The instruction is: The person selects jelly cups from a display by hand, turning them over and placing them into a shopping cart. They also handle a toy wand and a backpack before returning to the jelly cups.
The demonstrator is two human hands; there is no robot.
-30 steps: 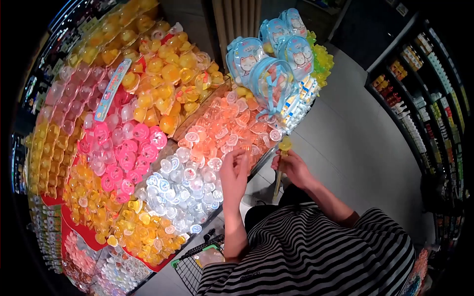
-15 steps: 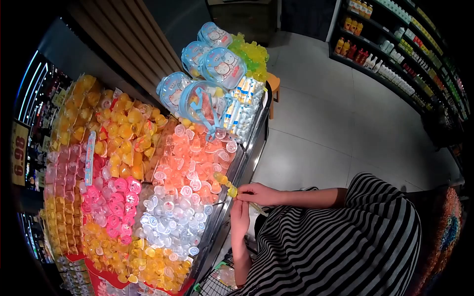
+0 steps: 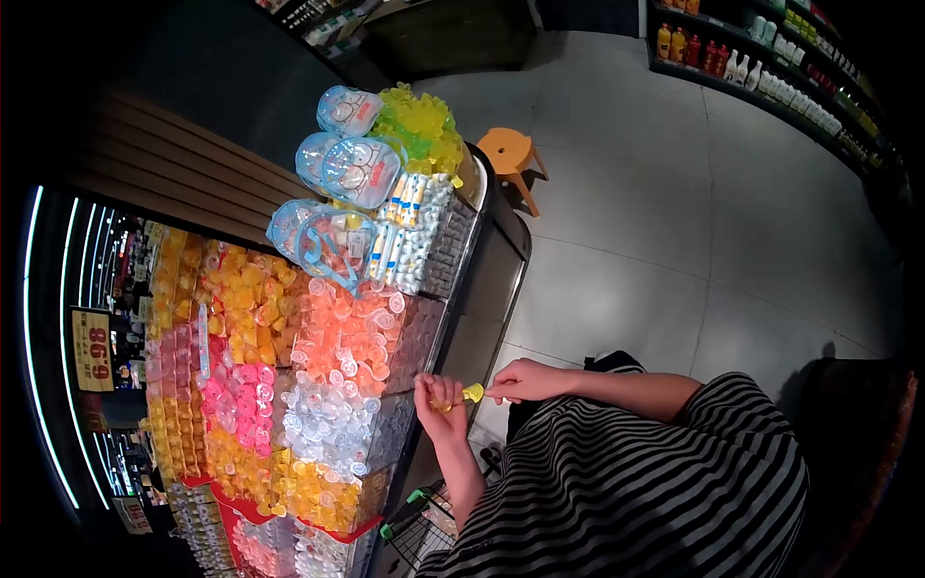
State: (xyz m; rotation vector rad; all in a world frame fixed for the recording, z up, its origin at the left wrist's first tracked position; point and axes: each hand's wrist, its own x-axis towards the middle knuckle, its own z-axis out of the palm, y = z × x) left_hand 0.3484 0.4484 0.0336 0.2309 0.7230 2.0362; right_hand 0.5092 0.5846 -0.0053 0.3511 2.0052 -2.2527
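Beside the jelly-cup display (image 3: pixel 337 376), the left hand (image 3: pixel 438 405) curls closed around one end of a yellow piece (image 3: pixel 472 392) and the right hand (image 3: pixel 520 380) pinches the other, seemingly mid-handling, so any next move calls for a steady two-handed grip.

Left hand (image 3: pixel 438 397), right hand (image 3: pixel 514 381) close together, fingers pinched, forearms bent inward

so the counter (image 3: pixel 445 332) is the anchor: bags (image 3: pixel 358 171) piled on its far end, stool (image 3: pixel 511 154) just beyond that, basket (image 3: pixel 416 525) below its near end, jelly stick (image 3: pixel 471 393) at its right edge.
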